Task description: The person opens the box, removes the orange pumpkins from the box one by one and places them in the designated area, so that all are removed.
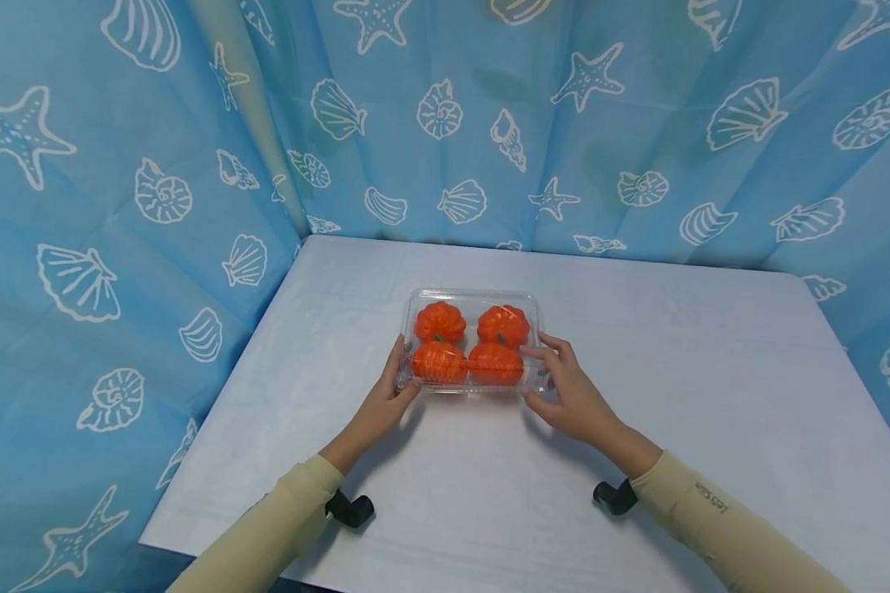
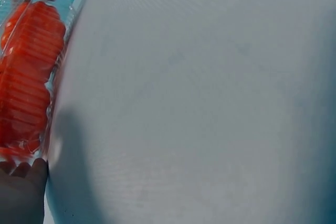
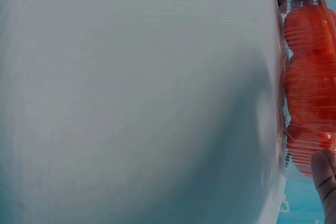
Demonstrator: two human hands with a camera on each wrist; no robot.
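Observation:
A clear plastic clamshell container [image 1: 473,294] sits near the middle of the white table, its lid down over several small orange toy pumpkins [image 1: 495,364] with green stems. The left hand [image 1: 386,402] grips its left side, thumb at the front corner and fingers along the edge. At the right side, the right hand [image 1: 574,395] holds the container between thumb and fingers, with the index finger over the lid's edge. In the right wrist view, the right thumb [image 3: 323,169] touches the near corner. The left wrist view shows the left fingertips [image 2: 38,169] against the container's end.
The white table [image 1: 675,362] stretches around the container on every side. A blue curtain [image 1: 489,123] printed with shells and starfish hangs behind and to the left. Black wrist-camera mounts [image 1: 352,509] stick out from both sleeves.

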